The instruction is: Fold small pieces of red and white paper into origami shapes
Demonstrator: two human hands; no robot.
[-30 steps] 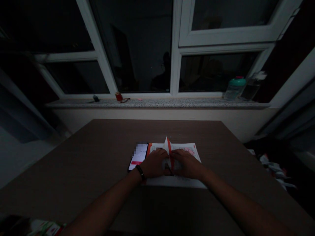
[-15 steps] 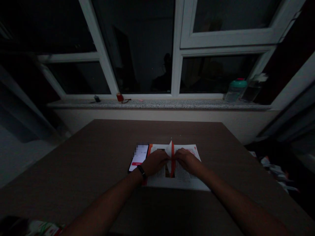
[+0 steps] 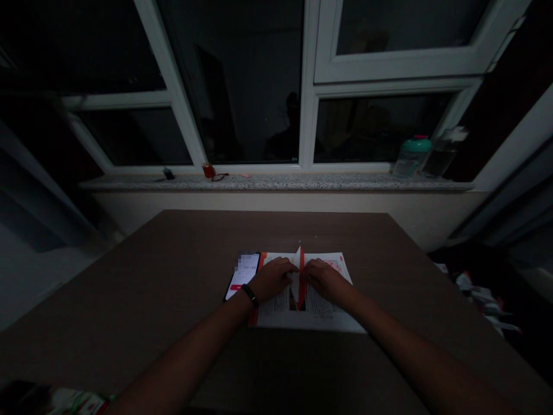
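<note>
A printed paper sheet or magazine [image 3: 319, 320] lies flat on the brown table. Over its middle stands a folded red and white paper piece [image 3: 302, 279], pointed at the top. My left hand [image 3: 273, 278], with a black band at the wrist, has its fingers closed on the left side of the folded piece. From the right, my right hand [image 3: 327, 279] pinches the same piece, its fingertips partly hidden. A lit phone [image 3: 244, 275] lies beside the sheet, just left of my left hand.
The table [image 3: 181, 248] reaches toward a granite sill [image 3: 268, 183] holding a red jar [image 3: 208, 170], a teal-lidded bottle [image 3: 410, 155] and a clear bottle [image 3: 441, 153]. Colourful packaging [image 3: 75, 400] shows at the lower left. White bags lie beyond the right edge.
My left hand's fingertips have shifted slightly up along the folded piece. The whole view has moved a little; my right hand stays at the fold.
</note>
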